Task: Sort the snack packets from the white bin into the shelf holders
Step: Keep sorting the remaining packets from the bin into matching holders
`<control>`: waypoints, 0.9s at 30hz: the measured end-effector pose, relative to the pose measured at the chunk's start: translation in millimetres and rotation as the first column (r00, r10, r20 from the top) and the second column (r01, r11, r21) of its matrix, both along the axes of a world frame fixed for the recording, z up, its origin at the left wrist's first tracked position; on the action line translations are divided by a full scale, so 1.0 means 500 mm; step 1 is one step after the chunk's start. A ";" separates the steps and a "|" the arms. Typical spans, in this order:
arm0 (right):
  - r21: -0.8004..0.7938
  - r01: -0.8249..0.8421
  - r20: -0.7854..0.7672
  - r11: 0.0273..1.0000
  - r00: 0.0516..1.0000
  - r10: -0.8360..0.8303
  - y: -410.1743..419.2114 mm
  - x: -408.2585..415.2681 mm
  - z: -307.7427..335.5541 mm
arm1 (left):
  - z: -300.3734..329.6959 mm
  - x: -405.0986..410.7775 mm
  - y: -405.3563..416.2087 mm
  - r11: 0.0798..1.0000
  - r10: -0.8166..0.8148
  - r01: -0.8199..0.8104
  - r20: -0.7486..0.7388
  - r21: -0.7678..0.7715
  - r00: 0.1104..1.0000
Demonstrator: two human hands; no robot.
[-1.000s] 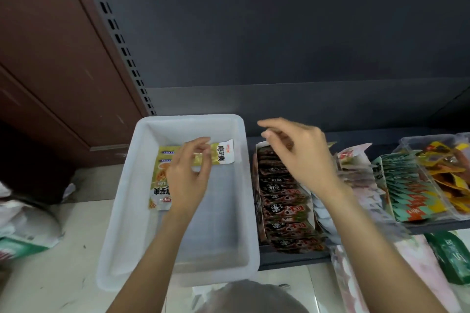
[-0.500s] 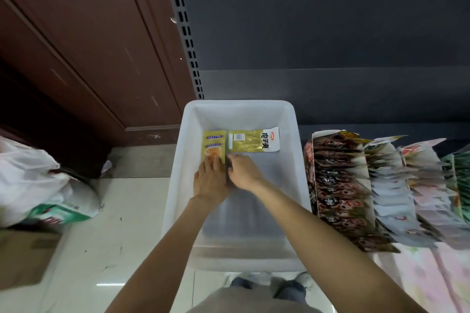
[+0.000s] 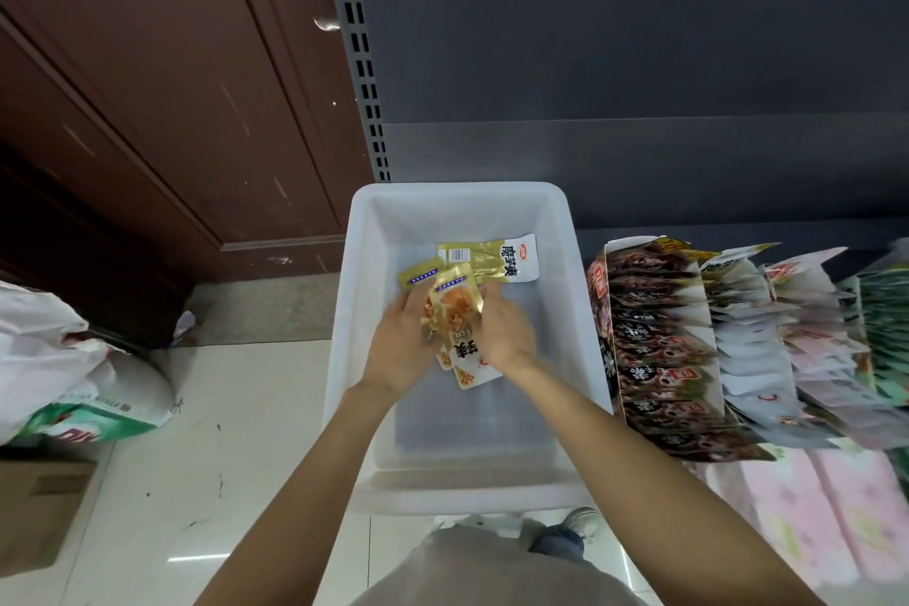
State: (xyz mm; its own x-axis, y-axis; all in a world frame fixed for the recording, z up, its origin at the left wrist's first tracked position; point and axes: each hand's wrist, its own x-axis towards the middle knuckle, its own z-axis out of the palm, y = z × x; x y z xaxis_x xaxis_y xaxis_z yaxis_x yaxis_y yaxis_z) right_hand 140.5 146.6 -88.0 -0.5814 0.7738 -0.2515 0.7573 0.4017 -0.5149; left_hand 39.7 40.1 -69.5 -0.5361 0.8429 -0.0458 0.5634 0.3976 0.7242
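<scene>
Two hands gather gold snack packets inside the white bin.

The bin (image 3: pixel 560 231) sits on the floor, next to the shelf (image 3: pixel 738 231). The left hand (image 3: pixel 398 344) and the right hand (image 3: pixel 506 335) are both in the bin, close together. Their fingers are curled around a small bunch of packets (image 3: pixel 455 315) held between them. The bunch is tipped up, long way running from the person toward the far wall of the bin, with the gold ends pointing away and the white ends near the wrists. One more packet (image 3: pixel 492 258) lies flat just past the hands. Its long way runs left to right, with its white end to the right. On the shelf, rows of dark packets (image 3: pixel 654 349) and pale packets (image 3: pixel 752 340) stand in holders.
</scene>
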 end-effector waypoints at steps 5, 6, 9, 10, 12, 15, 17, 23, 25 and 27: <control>0.124 -0.163 -0.134 0.979 0.975 0.179 -0.003 0.049 0.090 | 0.045 -0.020 0.017 0.974 -0.093 0.115 -0.120 0.194 0.988; 0.106 -0.219 -0.183 0.970 0.955 0.235 -0.005 0.062 0.117 | 0.059 -0.025 0.015 0.971 -0.145 0.157 -0.075 0.183 0.987; 0.032 -0.200 -0.313 0.979 0.928 0.200 -0.004 0.110 0.197 | 0.099 -0.034 0.007 0.965 -0.248 0.216 0.257 0.146 0.934; -0.017 -0.158 -0.353 0.987 0.925 0.142 0.001 0.129 0.221 | 0.112 -0.029 0.007 0.966 -0.249 0.204 0.372 0.158 0.894; -0.196 -0.077 -0.430 0.978 0.903 -0.015 0.016 0.175 0.259 | 0.141 -0.012 0.018 0.965 -0.238 0.154 0.472 0.211 0.849; -0.461 0.018 -0.529 0.887 0.797 -0.291 0.037 0.253 0.286 | 0.190 0.035 0.048 0.952 -0.203 0.056 0.479 0.302 0.854; -0.556 0.068 -0.565 0.828 0.699 -0.438 0.039 0.309 0.294 | 0.212 0.080 0.072 0.939 -0.183 0.010 0.476 0.343 0.860; -0.510 0.228 -0.676 0.829 0.490 -0.550 0.038 0.481 0.319 | 0.241 0.261 0.145 0.888 -0.329 0.178 0.314 0.425 0.891; -0.436 0.339 -0.715 0.834 0.433 -0.550 0.052 0.543 0.322 | 0.240 0.308 0.178 0.858 -0.327 0.213 0.177 0.467 0.928; -0.390 0.427 -0.758 0.816 0.355 -0.548 0.078 0.600 0.322 | 0.237 0.341 0.217 0.848 -0.277 0.228 0.032 0.479 0.960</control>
